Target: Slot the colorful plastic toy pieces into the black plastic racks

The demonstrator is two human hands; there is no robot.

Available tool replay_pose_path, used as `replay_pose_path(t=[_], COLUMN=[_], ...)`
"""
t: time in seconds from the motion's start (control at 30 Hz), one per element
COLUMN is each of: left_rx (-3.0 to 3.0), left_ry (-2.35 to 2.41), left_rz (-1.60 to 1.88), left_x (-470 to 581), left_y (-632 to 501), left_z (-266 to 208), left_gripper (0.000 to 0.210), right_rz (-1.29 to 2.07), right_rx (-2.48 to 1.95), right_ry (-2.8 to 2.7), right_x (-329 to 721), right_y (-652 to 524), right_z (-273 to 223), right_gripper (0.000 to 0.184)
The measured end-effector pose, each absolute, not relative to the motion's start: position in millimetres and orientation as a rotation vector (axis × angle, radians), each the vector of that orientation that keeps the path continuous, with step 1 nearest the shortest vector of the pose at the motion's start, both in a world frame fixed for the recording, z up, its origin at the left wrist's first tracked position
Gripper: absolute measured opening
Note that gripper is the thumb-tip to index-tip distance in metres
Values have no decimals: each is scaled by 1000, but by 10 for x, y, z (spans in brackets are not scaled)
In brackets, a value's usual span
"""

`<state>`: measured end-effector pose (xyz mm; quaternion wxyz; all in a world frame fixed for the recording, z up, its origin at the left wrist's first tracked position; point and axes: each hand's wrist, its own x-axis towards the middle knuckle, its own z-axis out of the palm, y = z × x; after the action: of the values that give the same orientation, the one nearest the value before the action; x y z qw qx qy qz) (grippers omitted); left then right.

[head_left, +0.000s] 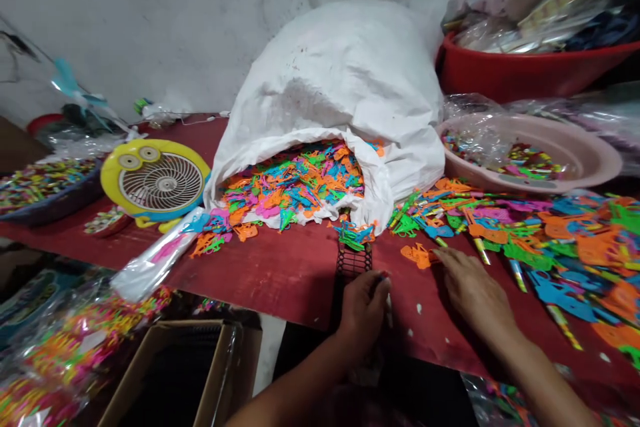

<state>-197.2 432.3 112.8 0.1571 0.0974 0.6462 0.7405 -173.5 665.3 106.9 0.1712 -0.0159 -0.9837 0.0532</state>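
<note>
My left hand [363, 310] is closed in a pinch near the table's front edge. Between its thumb and fingers is something thin and small, mostly hidden, with a pale part below the thumb. My right hand [473, 287] reaches low over the red tabletop, fingers stretched out. Its fingertips are at the edge of a flat orange plastic piece [419, 255]; whether they grip it I cannot tell. Beyond my left hand, several green and blue pieces [354, 236] lie at the far end of a black wire rack [354, 261]. Colourful plastic pieces [300, 177] fill the mouth of a large white sack [345, 60].
Pieces joined to striped tubes [560, 247] are heaped on the right. Behind them stand a pink basin [595, 153] and a red tub [525, 73]. On the left are a yellow fan [113, 177], a plastic bag [150, 267] and, lower down, a cardboard box [213, 373].
</note>
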Motion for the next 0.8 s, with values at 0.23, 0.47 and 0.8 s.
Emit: replay_pose_path(t=[0.23,0.47,0.8], left_rx=[250,242,144], left_ry=[1774,1762,1682], left_rz=[2153,2092,2113], left_x=[-1991,-1985,-2013], left_y=[4341,4454,4603], left_z=[1092,1176,1357], left_gripper=[28,22,29], right_rz=[383,1621,1981], right_rx=[-80,-479,-615], right_ry=[-2832,-2403,-2075], right_x=[-1788,-1573,-1401], right_y=[6684,6431,6041], right_z=[1055,1177,1199], right_gripper=[33,44,60])
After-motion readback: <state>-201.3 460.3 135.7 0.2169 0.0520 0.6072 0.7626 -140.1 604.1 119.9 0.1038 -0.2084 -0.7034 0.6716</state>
